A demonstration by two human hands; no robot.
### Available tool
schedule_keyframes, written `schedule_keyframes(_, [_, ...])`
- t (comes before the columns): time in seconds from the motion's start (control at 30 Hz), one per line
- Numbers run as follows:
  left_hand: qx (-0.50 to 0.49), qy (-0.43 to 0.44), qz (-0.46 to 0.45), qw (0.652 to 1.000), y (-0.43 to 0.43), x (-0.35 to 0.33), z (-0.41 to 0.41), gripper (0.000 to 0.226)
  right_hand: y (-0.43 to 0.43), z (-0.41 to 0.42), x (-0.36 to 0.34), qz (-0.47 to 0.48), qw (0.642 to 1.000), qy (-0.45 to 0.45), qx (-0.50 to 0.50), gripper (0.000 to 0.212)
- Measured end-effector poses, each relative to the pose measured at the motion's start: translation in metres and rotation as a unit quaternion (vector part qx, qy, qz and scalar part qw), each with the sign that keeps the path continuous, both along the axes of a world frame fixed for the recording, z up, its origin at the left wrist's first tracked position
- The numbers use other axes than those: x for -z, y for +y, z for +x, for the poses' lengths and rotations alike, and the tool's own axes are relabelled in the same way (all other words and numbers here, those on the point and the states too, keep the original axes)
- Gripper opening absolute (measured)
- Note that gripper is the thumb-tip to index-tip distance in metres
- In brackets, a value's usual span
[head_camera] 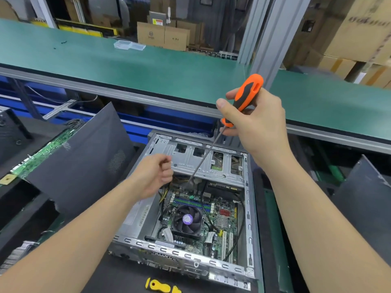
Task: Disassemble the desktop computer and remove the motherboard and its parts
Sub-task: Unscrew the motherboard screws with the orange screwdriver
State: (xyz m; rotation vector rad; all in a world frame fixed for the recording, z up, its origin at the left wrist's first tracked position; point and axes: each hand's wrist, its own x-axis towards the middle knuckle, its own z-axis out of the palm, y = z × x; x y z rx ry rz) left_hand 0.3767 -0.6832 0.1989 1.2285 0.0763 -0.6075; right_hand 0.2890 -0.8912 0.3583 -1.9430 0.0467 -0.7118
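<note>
**Desk:** What's in the grip?

**Photographer:** The right hand (256,125) is wrapped round the orange-and-black handle of a screwdriver (250,89). The left hand (154,176) is curled into a fist above the case's left side. Whether it pinches anything cannot be told.

**Desk:** Which way does the tool run?

**Photographer:** Its long axis slants. The handle butt points up and to the right, in front of the green bench (127,66). The shaft runs down and to the left across the metal drive cage (190,159). The tip is inside the case just below the cage's near edge, close to the left hand.

**Desk:** Count and contents?

**Photographer:** Two hands, one screwdriver in hand.
- **Case:** One open desktop case (250,208) lies on its side on a dark surface (127,280), with the motherboard (224,220) seated inside it.
- **On the board:** There is one black cooler fan (187,219) with a purple label, and two white expansion slots (227,244) toward the near rim. Black cables (241,218) loop over the board, and yellow-and-black wires (165,192) run just under the fist.
- **Around the case:** A yellow-handled tool (160,285) lies in front of it. To its left a dark panel (84,157) leans across a green circuit board (42,153).
- **Far back:** A clear plastic box (129,45) sits on the bench, its contents not discernible. Cardboard boxes (163,34) are stacked beyond.
</note>
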Motion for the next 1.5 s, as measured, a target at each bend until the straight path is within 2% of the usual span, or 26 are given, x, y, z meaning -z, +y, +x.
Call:
schedule_keyframes(0.03, [0.004, 0.100, -0.103, 0.990, -0.002, -0.004, -0.003, 0.023, 0.001, -0.002, 0.002, -0.001, 1.000, 0.004, -0.005, 0.024])
schedule_keyframes(0.1, [0.021, 0.188, -0.177, 0.966, -0.004, -0.008, -0.010, 0.024, 0.004, -0.005, 0.007, 0.002, 1.000, 0.013, -0.018, 0.023])
schedule_keyframes(0.17, [0.018, 0.206, -0.184, 0.961, -0.003, -0.006, -0.016, 0.026, 0.008, -0.007, 0.011, 0.007, 0.999, 0.024, -0.032, 0.022])
schedule_keyframes(0.27, [0.009, 0.193, -0.147, 0.970, 0.005, -0.006, -0.028, 0.024, 0.016, -0.006, 0.019, 0.019, 0.998, 0.037, -0.052, 0.021])
schedule_keyframes(0.37, [0.049, 0.125, -0.070, 0.989, 0.014, -0.007, -0.038, 0.017, 0.026, -0.003, 0.027, 0.036, 0.996, 0.048, -0.066, 0.021])
schedule_keyframes(0.43, [0.089, 0.003, 0.040, 0.995, 0.021, -0.008, -0.040, 0.029, 0.033, 0.001, 0.033, 0.034, 0.995, 0.051, -0.073, 0.021])
schedule_keyframes(0.53, [0.164, -0.199, 0.128, 0.958, 0.029, -0.011, -0.042, 0.030, 0.044, 0.009, 0.046, 0.025, 0.994, 0.056, -0.086, 0.020])
schedule_keyframes(0.67, [0.164, -0.345, 0.220, 0.897, 0.033, -0.006, -0.039, 0.020, 0.054, 0.020, 0.065, -0.004, 0.993, 0.066, -0.099, 0.021])
schedule_keyframes(0.77, [0.144, -0.375, 0.273, 0.874, 0.035, 0.003, -0.038, 0.022, 0.059, 0.027, 0.079, -0.032, 0.990, 0.083, -0.107, 0.030])
schedule_keyframes(1.0, [0.157, -0.395, 0.271, 0.864, 0.038, 0.017, -0.029, 0.028, 0.065, 0.039, 0.106, -0.085, 0.985, 0.104, -0.110, 0.032])
schedule_keyframes(1.17, [0.149, -0.411, 0.249, 0.864, 0.040, 0.026, -0.026, 0.033, 0.065, 0.049, 0.112, -0.024, 0.980, 0.129, -0.151, 0.032])
schedule_keyframes(1.5, [0.143, -0.424, 0.231, 0.864, 0.043, 0.032, -0.022, 0.034, 0.067, 0.056, 0.120, -0.013, 0.976, 0.129, -0.176, 0.028])
